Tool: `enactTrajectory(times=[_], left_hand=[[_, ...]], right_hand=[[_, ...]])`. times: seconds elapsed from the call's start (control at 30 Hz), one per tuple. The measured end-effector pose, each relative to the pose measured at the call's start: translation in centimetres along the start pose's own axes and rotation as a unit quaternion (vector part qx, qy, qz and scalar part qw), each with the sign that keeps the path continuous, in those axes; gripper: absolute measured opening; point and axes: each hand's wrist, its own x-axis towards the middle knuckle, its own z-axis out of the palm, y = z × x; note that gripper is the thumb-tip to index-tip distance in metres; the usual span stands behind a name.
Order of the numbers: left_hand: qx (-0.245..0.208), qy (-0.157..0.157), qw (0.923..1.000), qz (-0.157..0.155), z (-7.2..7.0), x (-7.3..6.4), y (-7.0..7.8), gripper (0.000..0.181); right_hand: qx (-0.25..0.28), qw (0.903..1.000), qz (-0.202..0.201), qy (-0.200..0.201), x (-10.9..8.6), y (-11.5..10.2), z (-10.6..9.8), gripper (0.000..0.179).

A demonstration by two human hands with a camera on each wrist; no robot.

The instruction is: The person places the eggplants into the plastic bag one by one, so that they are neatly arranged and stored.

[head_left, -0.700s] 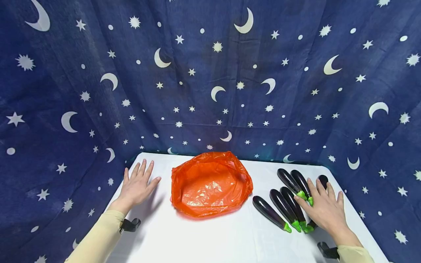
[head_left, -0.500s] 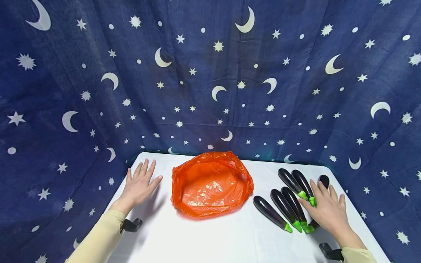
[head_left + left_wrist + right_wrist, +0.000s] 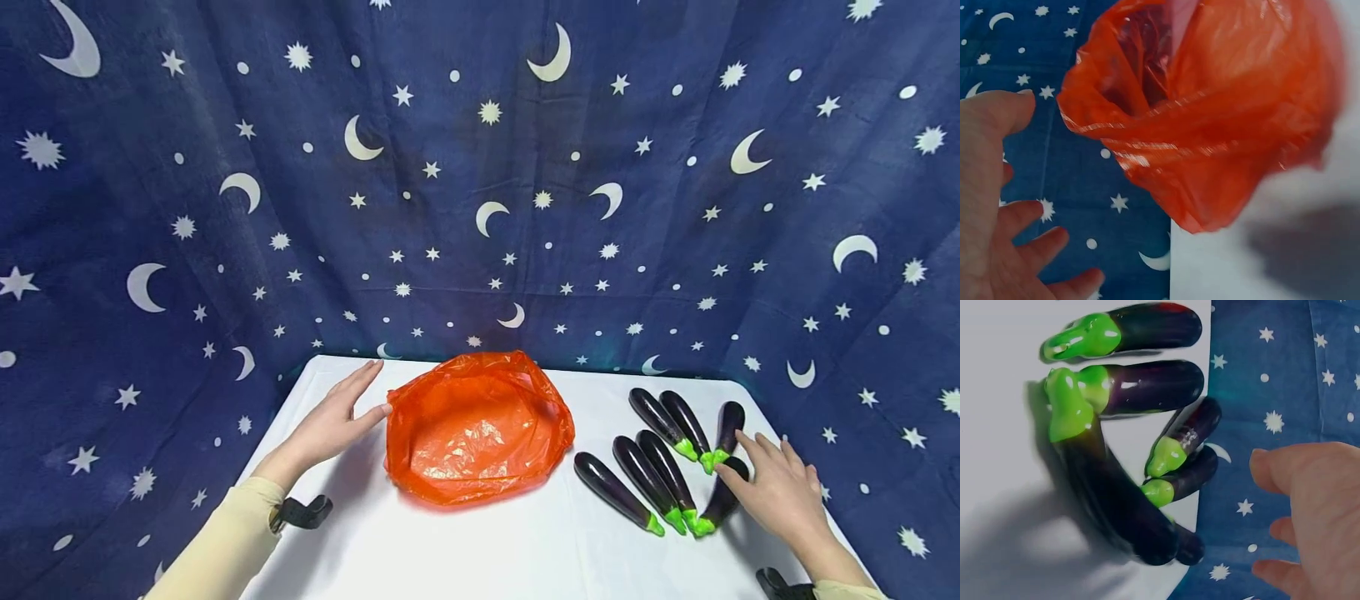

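An orange-red plastic bag [image 3: 480, 433] lies with its mouth spread wide near the middle of the white table. Just left of it, my left hand [image 3: 330, 429] has its fingers extended, the thumb tip close to the rim. The left wrist view has a gap between that hand [image 3: 997, 206] and the bag [image 3: 1210, 119]. Several glossy dark eggplants with green stems lie at the right, among them a lone eggplant [image 3: 611, 487] nearest the bag. My right hand [image 3: 783, 492] hovers beside the rightmost eggplant [image 3: 722, 496], fingers loosely bent around nothing. Part of it shows in the right wrist view.
The white table [image 3: 517, 550] ends at a dark blue curtain [image 3: 450, 167] with moons and stars, which surrounds the back and both sides. Black wrist straps [image 3: 303, 510] sit at the ends of the light sleeves [image 3: 225, 533].
My left hand has shifted right to the bag's edge and turned onto its side. The right hand has drawn to the right, uncovering the eggplants beneath it. The head view has shifted slightly.
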Motion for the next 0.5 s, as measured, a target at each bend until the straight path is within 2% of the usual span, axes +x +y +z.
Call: enactTrajectory(times=[0.13,0.23,0.3,0.4,0.5], left_hand=[[-0.035,-0.02,0.9992,-0.001,-0.6,0.5,0.5,0.081],[-0.054,-0.043,0.9975,-0.015,-1.1,1.0,0.9,0.08],[-0.058,-0.059,0.9963,-0.022,-1.5,1.4,1.2,0.079],[-0.055,-0.079,0.995,-0.028,-1.7,2.1,1.7,0.077],[-0.053,-0.095,0.9934,-0.036,-1.6,2.8,2.2,0.077]], right_hand=[[0.014,0.9997,0.015,-0.014,0.4,0.7,0.0,0.077],[0.036,0.996,0.04,-0.071,0.7,1.2,0.1,0.089],[0.058,0.9888,0.063,-0.122,0.8,1.6,0.3,0.098],[0.093,0.9729,0.102,-0.186,0.6,2.1,0.7,0.11],[0.12,0.9598,0.133,-0.216,0.1,2.5,1.2,0.116]])
